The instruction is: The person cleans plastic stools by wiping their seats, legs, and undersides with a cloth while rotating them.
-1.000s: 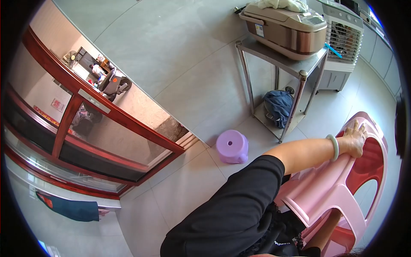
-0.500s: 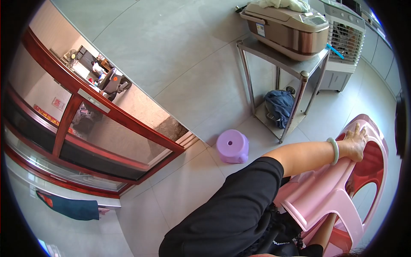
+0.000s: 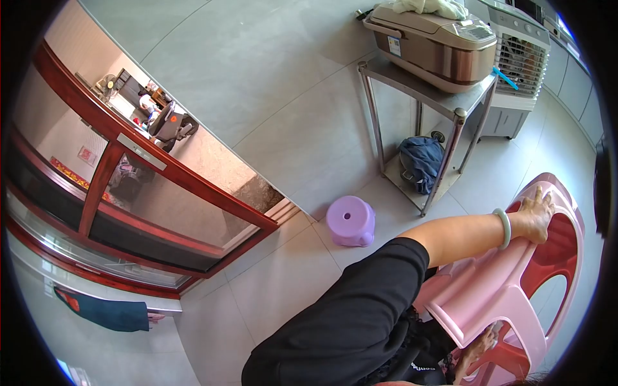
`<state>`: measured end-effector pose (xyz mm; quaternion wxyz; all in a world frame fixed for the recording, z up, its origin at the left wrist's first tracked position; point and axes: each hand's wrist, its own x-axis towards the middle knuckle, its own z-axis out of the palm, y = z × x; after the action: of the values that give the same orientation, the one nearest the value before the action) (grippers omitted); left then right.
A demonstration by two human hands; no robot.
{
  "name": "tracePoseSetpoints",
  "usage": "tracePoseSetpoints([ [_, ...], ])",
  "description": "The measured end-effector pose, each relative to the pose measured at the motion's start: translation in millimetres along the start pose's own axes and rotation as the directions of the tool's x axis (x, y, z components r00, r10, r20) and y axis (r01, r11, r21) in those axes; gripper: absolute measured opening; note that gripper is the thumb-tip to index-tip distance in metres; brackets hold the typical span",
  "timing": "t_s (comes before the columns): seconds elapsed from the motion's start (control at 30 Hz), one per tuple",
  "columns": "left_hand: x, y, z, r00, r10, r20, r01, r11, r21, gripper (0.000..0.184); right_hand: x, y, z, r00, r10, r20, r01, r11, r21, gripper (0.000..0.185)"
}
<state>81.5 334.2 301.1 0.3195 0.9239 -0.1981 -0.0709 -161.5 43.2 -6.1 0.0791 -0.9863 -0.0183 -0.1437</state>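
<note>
My left hand [image 3: 534,217], at the end of the bare arm with a pale green bangle [image 3: 503,229], lies on the back of a pink plastic chair [image 3: 479,283], its fingers spread over the surface. The chair is tilted, and its red part [image 3: 559,248] shows through the openings. Lower down, my right hand [image 3: 479,346] is seen behind a chair opening, its fingers bent round something small and pale, too hidden to name. The chair frame covers part of this hand.
A purple stool [image 3: 351,222] stands on the floor left of the chair. Behind it, a metal stand [image 3: 444,103] holds a brown cooker [image 3: 428,48] and, below, a dark blue bag [image 3: 421,161]. An air cooler [image 3: 515,71] is beside it. Red-framed sliding doors [image 3: 154,167] are at left.
My right hand has come into view through the lower chair opening, where only the forearm showed before. My left hand has shifted slightly on the chair back.
</note>
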Motion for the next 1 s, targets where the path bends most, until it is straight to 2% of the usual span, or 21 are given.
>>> tracePoseSetpoints([
  [0.07, 0, -1, 0, 1.0, 0.0, -0.011, -0.001, 1.0, -0.013, 0.08, -17, -4, -12, 0.996, 0.074, 0.054, -0.078, 0.995, 0.069, 0.041],
  [0.2, -8, 3, -9, 1.0, -0.001, 0.01, 0.001, 1.0, -0.029, 0.076, -48, 22, -11, 0.988, 0.102, 0.114, -0.123, 0.974, 0.192, 0.04],
  [0.33, -11, 3, -11, 1.0, 0.001, 0.003, 0.0, 0.999, -0.043, 0.075, -72, 23, -20, 0.969, 0.199, 0.149, -0.229, 0.946, 0.23, 0.036],
  [0.37, -14, 5, -13, 1.0, 0.001, 0.007, 0.0, 0.999, -0.039, 0.075, -77, 23, -27, 0.932, 0.241, 0.271, -0.313, 0.913, 0.263, 0.041],
  [0.4, -12, 5, -12, 1.0, -0.001, 0.001, 0.001, 0.999, -0.044, 0.075, -82, 25, -30, 0.909, 0.275, 0.314, -0.366, 0.887, 0.281, 0.042],
  [0.53, -3, -1, -3, 1.0, 0.008, -0.023, -0.009, 0.999, -0.053, 0.076, -107, 39, -39, 0.849, 0.485, 0.21, -0.528, 0.752, 0.395, 0.045],
  [0.63, 15, -16, 10, 0.996, 0.011, -0.09, -0.012, 1.0, -0.01, 0.077, -121, 56, -48, 0.754, 0.651, 0.087, -0.587, 0.609, 0.534, 0.048],
  [0.7, 24, -21, 9, 0.976, 0.169, -0.136, -0.156, 0.982, 0.102, 0.079, -128, 67, -57, 0.687, 0.725, 0.043, -0.578, 0.509, 0.638, 0.05],
  [0.73, 30, -26, 9, 0.952, 0.264, -0.155, -0.244, 0.96, 0.137, 0.08, -132, 74, -61, 0.673, 0.738, 0.052, -0.562, 0.464, 0.685, 0.051],
  [0.77, 34, -29, 7, 0.918, 0.358, -0.173, -0.328, 0.928, 0.177, 0.082, -131, 89, -68, 0.726, 0.637, 0.257, -0.583, 0.374, 0.721, 0.064],
  [0.8, 39, -32, 4, 0.875, 0.447, -0.189, -0.406, 0.887, 0.22, 0.084, -119, 59, -84, 0.674, 0.719, 0.171, -0.561, 0.347, 0.752, 0.072],
  [0.83, 36, -42, 14, 0.875, 0.411, -0.255, -0.379, 0.91, 0.167, 0.085, -113, 59, -88, 0.721, 0.645, 0.254, -0.518, 0.258, 0.815, 0.078],
  [0.87, 35, -48, 21, 0.909, 0.301, -0.288, -0.314, 0.949, 0.001, 0.083, -104, 48, -94, 0.758, 0.58, 0.297, -0.44, 0.118, 0.89, 0.083],
  [0.9, 25, -43, 9, 0.963, 0.221, -0.154, -0.215, 0.975, 0.055, 0.083, -90, 32, -105, 0.778, 0.538, 0.325, -0.432, 0.081, 0.898, 0.085],
  [0.93, 18, -47, 5, 0.955, 0.253, -0.155, -0.262, 0.964, -0.04, 0.086, -86, 32, -106, 0.822, 0.462, 0.334, -0.407, 0.066, 0.911, 0.083],
  [0.97, 6, -44, 2, 0.967, 0.205, -0.154, -0.224, 0.967, -0.122, 0.085, -73, 9, -120, 0.793, 0.479, 0.376, -0.432, 0.008, 0.902, 0.079],
  [1.0, 1, -50, 6, 0.963, 0.178, -0.201, -0.229, 0.936, -0.266, 0.077, -72, 18, -108, 0.794, 0.481, 0.371, -0.457, 0.07, 0.887, 0.078],
])
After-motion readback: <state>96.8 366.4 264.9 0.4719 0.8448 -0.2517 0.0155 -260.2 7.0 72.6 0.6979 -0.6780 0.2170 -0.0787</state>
